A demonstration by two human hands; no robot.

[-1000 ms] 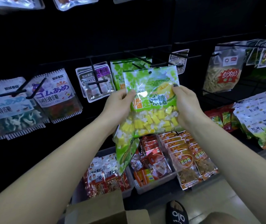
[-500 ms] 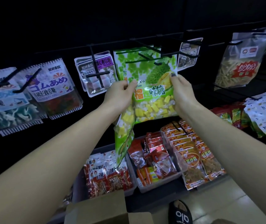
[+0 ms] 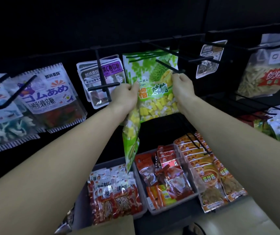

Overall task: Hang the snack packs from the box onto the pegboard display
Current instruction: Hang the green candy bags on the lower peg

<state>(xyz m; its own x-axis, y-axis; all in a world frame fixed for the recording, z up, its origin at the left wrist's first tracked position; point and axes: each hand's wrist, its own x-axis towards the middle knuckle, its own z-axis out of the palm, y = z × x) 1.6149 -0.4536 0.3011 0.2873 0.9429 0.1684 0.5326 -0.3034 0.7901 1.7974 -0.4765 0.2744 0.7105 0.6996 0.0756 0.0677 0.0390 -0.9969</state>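
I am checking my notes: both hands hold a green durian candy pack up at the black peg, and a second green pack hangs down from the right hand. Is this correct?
Not quite. In the head view the second green pack hangs from the left hand, not the right hand. Both hands do hold the green durian candy pack at the black peg.

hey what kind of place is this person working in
Most likely a snack shop aisle: packaged snacks hang on black peg hooks, grey bins below hold more packs, and both hands hold a green durian candy pack at a hook.

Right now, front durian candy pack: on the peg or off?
On: peg passes over the durian candy pack top; both hands grip its sides.
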